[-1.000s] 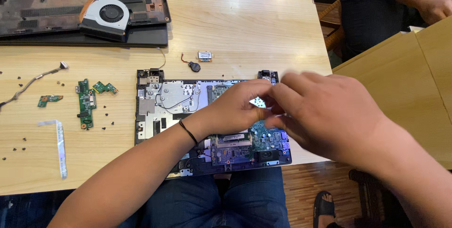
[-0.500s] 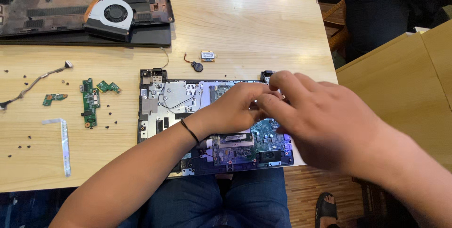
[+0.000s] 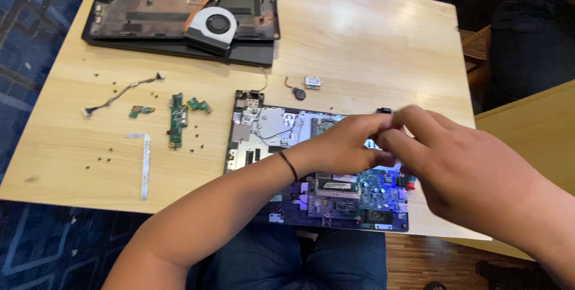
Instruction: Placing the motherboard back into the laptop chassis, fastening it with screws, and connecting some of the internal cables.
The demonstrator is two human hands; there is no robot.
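An opened laptop chassis [image 3: 263, 128] lies at the table's near edge, with a silver metal shield on its left and a blue-green motherboard [image 3: 374, 191] on its right. My left hand [image 3: 344, 146], a black band on its wrist, reaches across the board with its fingers curled. My right hand [image 3: 461, 167] comes in from the right. The fingertips of both hands meet over the upper right part of the board. What lies between them is hidden.
A dark laptop bottom cover with a round fan [image 3: 217, 25] sits at the back left. Small green circuit boards [image 3: 176, 119], a white ribbon cable [image 3: 145, 164], a thin wire [image 3: 123, 93], loose screws, a coin cell [image 3: 299, 93] and a small card [image 3: 312, 82] dot the table. A person sits at the upper right [image 3: 527, 38].
Both hands stay over the same right part of the board, fingertips still together. My view has tilted, so more of the table's left and back shows.
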